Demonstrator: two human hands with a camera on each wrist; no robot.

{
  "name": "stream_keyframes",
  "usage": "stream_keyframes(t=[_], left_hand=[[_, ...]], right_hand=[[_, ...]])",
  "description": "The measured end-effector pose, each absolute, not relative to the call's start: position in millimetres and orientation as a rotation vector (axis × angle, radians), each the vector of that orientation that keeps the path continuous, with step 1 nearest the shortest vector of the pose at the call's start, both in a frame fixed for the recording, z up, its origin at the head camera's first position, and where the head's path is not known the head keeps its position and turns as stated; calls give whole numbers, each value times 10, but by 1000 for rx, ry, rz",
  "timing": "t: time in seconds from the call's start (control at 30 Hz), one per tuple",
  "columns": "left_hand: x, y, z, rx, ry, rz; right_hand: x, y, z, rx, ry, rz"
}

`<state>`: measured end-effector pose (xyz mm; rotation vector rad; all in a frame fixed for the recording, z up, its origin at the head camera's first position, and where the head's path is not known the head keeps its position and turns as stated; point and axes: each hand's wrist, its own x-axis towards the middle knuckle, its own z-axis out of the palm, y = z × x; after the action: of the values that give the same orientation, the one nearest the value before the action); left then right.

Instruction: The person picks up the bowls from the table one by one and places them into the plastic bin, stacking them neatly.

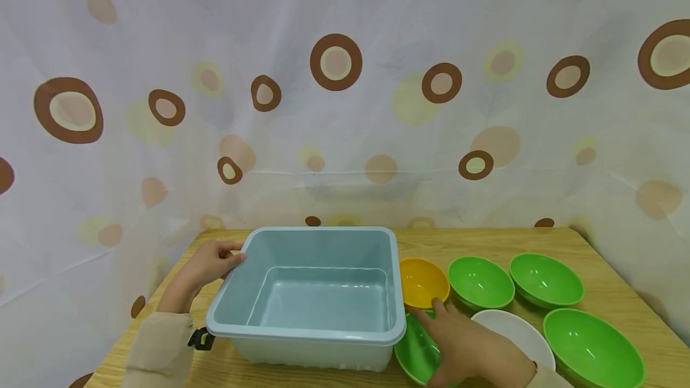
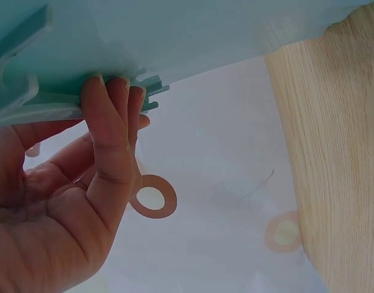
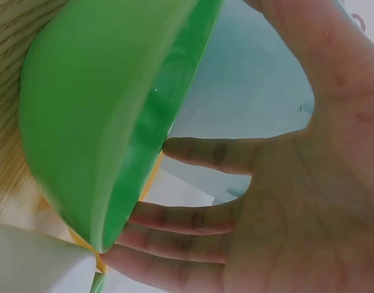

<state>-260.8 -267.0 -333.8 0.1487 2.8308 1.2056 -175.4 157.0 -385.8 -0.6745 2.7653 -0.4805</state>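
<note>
Right hand [image 1: 463, 339] is touching the leftmost green bowl [image 1: 414, 349], straight-fingered, just right of the blue basin [image 1: 323, 247]. Left hand [image 1: 211, 262] is pinching the basin's left rim. White dish [image 1: 518, 331] is resting farther right.

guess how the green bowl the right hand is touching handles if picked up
The green bowl may feel slippery: its inside is glossy. Its rounded sides suggest it could rock if pressed off-centre. Its smooth, even curve looks stiff, not floppy.

Dot-patterned curtain [image 1: 345, 121] behind wood-grained table [image 1: 485, 241]
</note>
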Motion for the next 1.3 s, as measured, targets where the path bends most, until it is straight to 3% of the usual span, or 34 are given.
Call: stream_keyframes(t=[0.47,1.3], left_hand=[[-2603,-2647,-3363,148,2826,1218],[-2624,-2679,-3351,150,2845,1208]], right_hand=[[-1784,1597,-3764,-741,2753,-365],[-1845,1874,-3204,-756,2780,-403]])
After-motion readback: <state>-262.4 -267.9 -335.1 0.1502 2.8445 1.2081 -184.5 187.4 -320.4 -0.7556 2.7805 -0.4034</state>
